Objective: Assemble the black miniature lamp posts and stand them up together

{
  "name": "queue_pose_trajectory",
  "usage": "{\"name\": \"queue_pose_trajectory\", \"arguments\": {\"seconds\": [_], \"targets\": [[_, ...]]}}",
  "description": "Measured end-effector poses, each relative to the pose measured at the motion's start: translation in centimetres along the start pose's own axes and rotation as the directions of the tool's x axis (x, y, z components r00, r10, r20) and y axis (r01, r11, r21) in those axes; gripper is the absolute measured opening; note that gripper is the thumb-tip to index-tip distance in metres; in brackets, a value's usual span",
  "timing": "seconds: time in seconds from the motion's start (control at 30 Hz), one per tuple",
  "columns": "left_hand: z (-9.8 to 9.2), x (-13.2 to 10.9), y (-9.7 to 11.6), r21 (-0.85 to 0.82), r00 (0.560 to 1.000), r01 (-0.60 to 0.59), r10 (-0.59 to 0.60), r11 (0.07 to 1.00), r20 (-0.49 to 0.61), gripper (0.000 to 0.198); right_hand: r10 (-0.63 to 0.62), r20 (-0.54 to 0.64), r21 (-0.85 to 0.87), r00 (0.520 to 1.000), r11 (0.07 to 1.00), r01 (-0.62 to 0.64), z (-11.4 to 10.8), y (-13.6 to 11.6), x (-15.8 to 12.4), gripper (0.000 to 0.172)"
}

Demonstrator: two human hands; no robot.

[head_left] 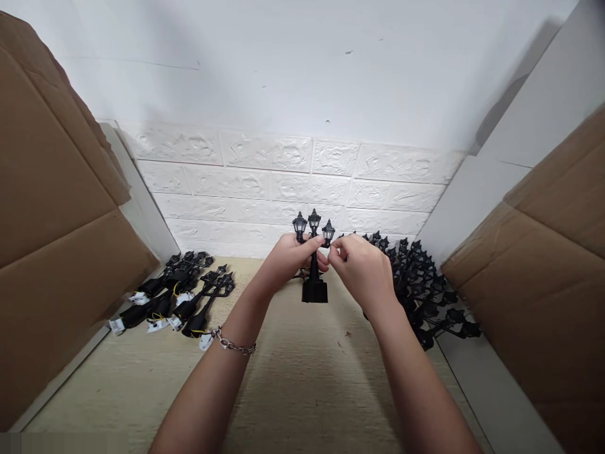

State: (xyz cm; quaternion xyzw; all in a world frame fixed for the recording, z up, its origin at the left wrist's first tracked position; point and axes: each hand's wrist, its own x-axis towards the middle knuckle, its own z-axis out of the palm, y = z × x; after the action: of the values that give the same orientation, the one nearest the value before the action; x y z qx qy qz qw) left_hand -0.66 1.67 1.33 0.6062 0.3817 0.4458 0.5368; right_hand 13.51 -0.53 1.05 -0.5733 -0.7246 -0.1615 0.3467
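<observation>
A small black model street lamp (pixel 314 268) with three lantern heads and a square base is held upright, at the middle of the view. My left hand (pixel 295 255) is closed around its post, just under the lanterns, with the thumb across the front. Close beside the right lantern (pixel 328 233), my right hand (pixel 362 268) has its thumb and index finger pinched together. Whatever those fingertips hold, if anything, is too small to tell. Part of another dark piece shows behind the held lamp.
At left lie several black lamps (pixel 208 306) with yellow wires and white parts at their bases. A heap of black lamps (pixel 420 284) fills the right side. Cardboard sheets (pixel 61 221) (pixel 543 265) flank the table (pixel 302 378); a white brick-patterned wall (pixel 265 183) stands behind.
</observation>
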Motion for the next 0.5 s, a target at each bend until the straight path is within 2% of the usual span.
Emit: {"name": "queue_pose_trajectory", "arguments": {"seconds": [0.5], "targets": [[0.02,-0.22,0.33,0.051,0.999,0.041,-0.039,0.998,-0.035,0.029,0.014,-0.037,0.011,0.999,1.0,-0.014,-0.11,0.41,0.1,0.011]]}}
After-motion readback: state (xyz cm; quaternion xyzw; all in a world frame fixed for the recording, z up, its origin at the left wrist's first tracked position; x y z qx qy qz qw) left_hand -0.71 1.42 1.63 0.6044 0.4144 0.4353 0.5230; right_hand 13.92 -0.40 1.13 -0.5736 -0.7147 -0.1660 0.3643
